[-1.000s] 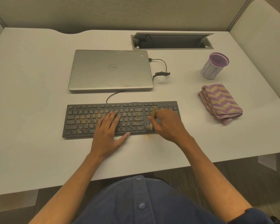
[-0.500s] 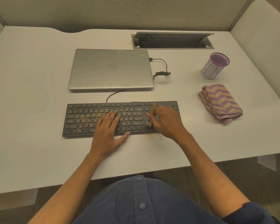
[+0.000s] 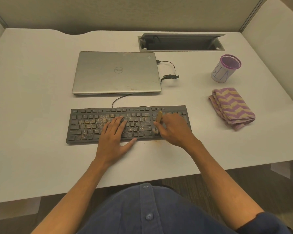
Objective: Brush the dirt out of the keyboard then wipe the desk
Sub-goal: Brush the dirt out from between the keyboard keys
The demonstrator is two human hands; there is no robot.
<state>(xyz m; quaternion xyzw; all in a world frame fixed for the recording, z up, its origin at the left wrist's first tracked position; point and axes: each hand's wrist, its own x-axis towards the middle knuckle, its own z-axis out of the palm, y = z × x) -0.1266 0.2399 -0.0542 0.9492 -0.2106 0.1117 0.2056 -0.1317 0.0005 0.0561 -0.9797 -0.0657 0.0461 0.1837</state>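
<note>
I have the white desk [image 3: 32, 115] under me, and lying across its middle is the black keyboard [image 3: 85, 125], with orange-brown crumbs thickest over its left and centre keys. My left hand [image 3: 114, 137] lies flat on the middle keys, fingers straight and relaxed, pinning the board in place. My right hand [image 3: 173, 130] has its fingers curled around a small brush [image 3: 158, 119], wooden handle pointing to the far side, bristles down at the near edge of the keys right of centre. A little dirt [image 3: 157, 141] already lies on the desk just near of that edge.

To brush well, I judge short strokes toward the near edge work best, working leftward row by row and moving the left hand off the speckled keys it covers. The folded purple-and-yellow cloth [image 3: 232, 107] waits well to the right for wiping.
</note>
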